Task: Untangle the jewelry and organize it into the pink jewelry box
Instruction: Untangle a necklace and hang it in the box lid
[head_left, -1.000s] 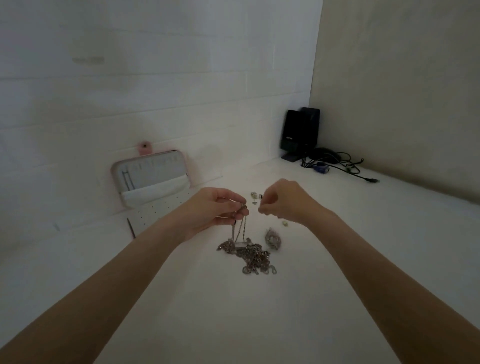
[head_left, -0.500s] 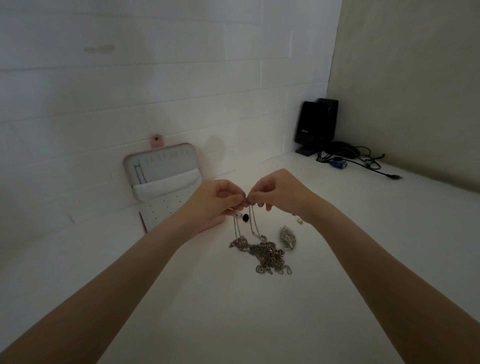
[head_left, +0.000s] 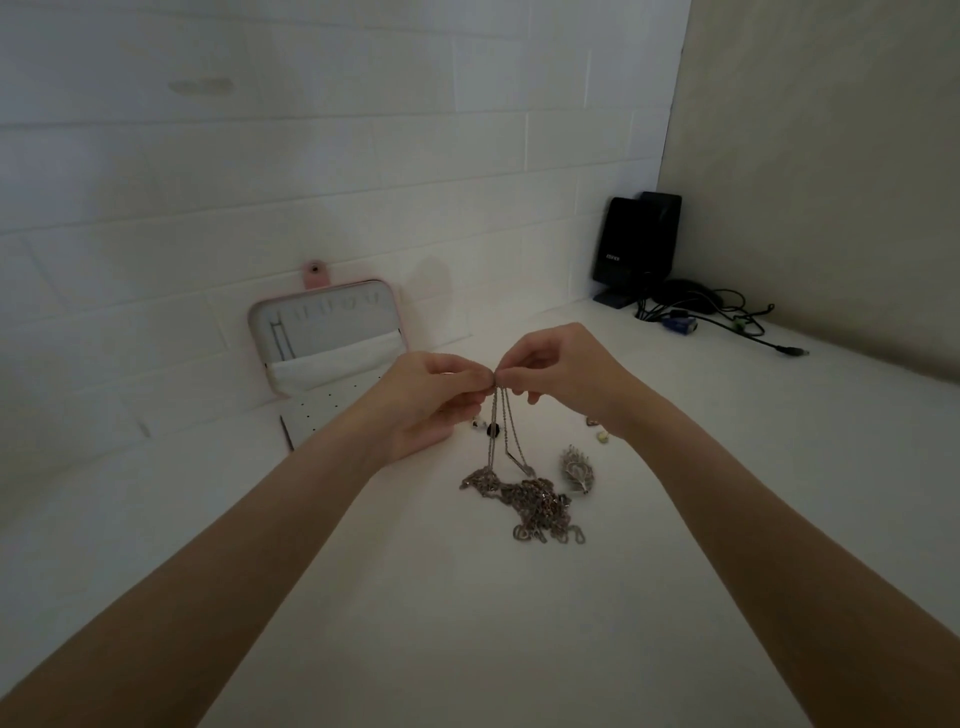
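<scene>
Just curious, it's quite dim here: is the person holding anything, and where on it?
Yes. Both the left hand and the right hand pinch the top of a thin chain; its lower end hangs into the tangled pile on the table.

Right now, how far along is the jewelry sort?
Early. Done: the pink box stands open against the wall, one chain apparently already hung in its lid. In hand: left hand and right hand pinch the top of a thin chain lifted from the pile. Left: the pile is tangled on the table; the leaf brooch and small pieces lie loose.
</scene>
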